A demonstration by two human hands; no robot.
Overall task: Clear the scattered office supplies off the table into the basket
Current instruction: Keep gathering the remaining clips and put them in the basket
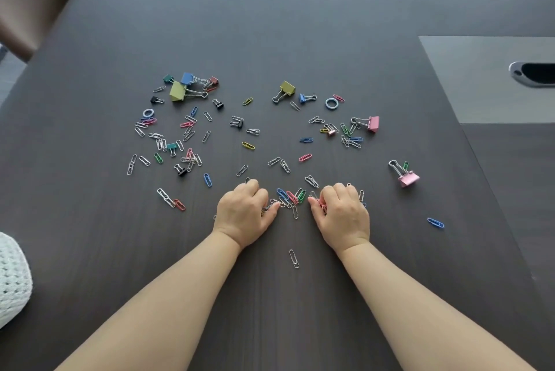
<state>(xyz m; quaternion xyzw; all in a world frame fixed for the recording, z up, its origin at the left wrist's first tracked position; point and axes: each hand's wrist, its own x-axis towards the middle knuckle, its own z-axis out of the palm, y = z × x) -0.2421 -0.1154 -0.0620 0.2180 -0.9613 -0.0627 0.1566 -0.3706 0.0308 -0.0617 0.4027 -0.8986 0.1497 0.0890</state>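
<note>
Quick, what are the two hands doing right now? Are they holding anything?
Left hand: curled closed on the table, gathering paper clips.
Right hand: curled closed, pinching some pink clips.

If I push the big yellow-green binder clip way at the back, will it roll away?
Probably not. The big yellow-green binder clip has a wedge-shaped body lying flat on the dark wooden table, so it should slide. Its wire handles may snag the blue binder clip beside it.
</note>
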